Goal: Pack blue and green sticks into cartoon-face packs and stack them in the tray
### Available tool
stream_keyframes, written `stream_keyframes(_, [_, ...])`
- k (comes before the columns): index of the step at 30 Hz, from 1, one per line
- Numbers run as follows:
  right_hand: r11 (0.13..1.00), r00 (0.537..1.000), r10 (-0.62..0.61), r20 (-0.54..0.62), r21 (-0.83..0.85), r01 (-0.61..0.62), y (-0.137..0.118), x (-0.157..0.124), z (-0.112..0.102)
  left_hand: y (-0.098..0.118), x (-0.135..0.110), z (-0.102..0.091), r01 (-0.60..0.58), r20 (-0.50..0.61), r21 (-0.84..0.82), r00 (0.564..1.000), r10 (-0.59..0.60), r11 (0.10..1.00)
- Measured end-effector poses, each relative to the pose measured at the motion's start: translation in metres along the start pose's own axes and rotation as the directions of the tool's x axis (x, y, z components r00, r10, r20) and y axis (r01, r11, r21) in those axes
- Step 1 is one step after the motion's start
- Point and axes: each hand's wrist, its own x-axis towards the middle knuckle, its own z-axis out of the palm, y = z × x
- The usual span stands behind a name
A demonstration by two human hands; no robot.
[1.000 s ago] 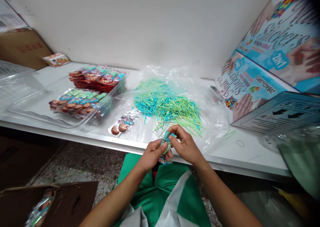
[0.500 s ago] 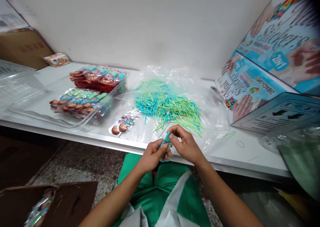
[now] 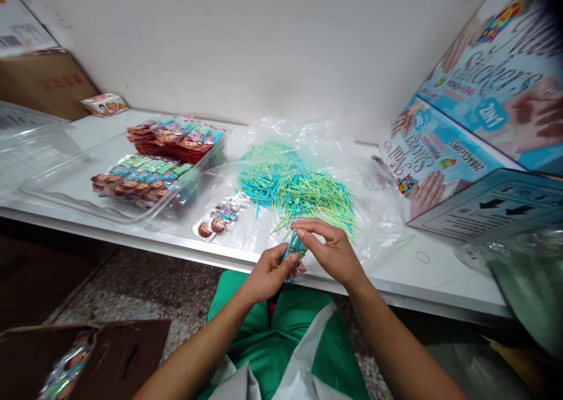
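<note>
My left hand (image 3: 269, 274) is closed around a small printed plastic packet (image 3: 292, 275), held upright at the table's front edge. Thin blue sticks (image 3: 294, 244) stand up out of its top. My right hand (image 3: 329, 248) has its thumb and index finger pinched at the upper ends of these sticks. Just beyond the hands, a heap of green and blue sticks (image 3: 303, 192) lies on a clear plastic sheet (image 3: 378, 212). Left of the heap, a few printed character packets (image 3: 217, 219) lie flat on the table.
A clear plastic tray (image 3: 48, 192) at left holds stacks of packets (image 3: 136, 180). Blue printed cartons (image 3: 444, 148) stand at right. A rubber band (image 3: 423, 257) lies near the front edge (image 3: 396, 294). Below left, a brown carton (image 3: 127, 353) holds wrapped packets.
My right hand has shifted slightly, its fingers straighter and higher over the sticks. My left hand keeps its hold on the packet, and more of the sticks' length shows.
</note>
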Motion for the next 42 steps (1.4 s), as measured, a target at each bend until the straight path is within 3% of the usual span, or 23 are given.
stream_keyframes(6, [1.0, 0.999, -0.002, -0.054, 0.029, 0.004, -0.011, 0.01, -0.008, 0.008, 0.0, -0.001, -0.006, 0.016, 0.017, 1.0, 0.005, 1.0])
stream_keyframes(10, [0.979, 0.963, 0.005, -0.268, 0.196, 0.05, -0.017, 0.011, -0.016, 0.01, 0.0, -0.006, -0.016, 0.005, 0.004, 1.0, 0.016, 1.0])
stream_keyframes(12, [0.96, 0.949, 0.047, -0.311, 0.278, 0.043, -0.016, 0.007, -0.019, 0.012, 0.0, -0.01, -0.044, -0.039, 0.003, 0.998, 0.044, 0.999])
stream_keyframes(14, [0.975, 0.974, 0.09, -0.209, 0.22, -0.043, -0.014, 0.002, -0.019, 0.014, 0.001, -0.014, -0.081, -0.093, -0.009, 0.993, 0.079, 0.997])
stream_keyframes(16, [0.992, 0.992, 0.116, -0.055, 0.058, -0.113, -0.01, -0.003, -0.015, 0.018, 0.001, -0.018, -0.112, -0.131, -0.009, 0.985, 0.11, 0.994])
stream_keyframes(19, [0.995, 0.996, 0.066, 0.063, -0.077, -0.061, -0.007, -0.007, -0.006, 0.023, 0.002, -0.023, -0.143, -0.141, 0.028, 0.979, 0.145, 0.989])
stream_keyframes(24, [0.99, 0.999, -0.031, 0.029, -0.14, 0.035, -0.007, -0.004, 0.002, 0.025, 0.002, -0.028, -0.168, -0.121, 0.044, 0.978, 0.172, 0.985])
stream_keyframes(32, [0.973, 0.99, -0.141, -0.028, -0.188, 0.134, -0.011, -0.008, 0.003, 0.023, 0.0, -0.027, -0.129, -0.113, -0.154, 0.987, 0.112, 0.98])
stream_keyframes(37, [0.967, 0.973, -0.214, -0.086, -0.161, 0.198, -0.014, -0.005, -0.003, 0.017, 0.001, -0.031, -0.198, -0.162, -0.07, 0.969, 0.184, 0.978])
stream_keyframes(42, [0.977, 0.982, -0.183, -0.053, -0.12, 0.175, -0.011, -0.003, 0.003, 0.012, 0.001, -0.03, -0.179, -0.165, -0.04, 0.972, 0.17, 0.983])
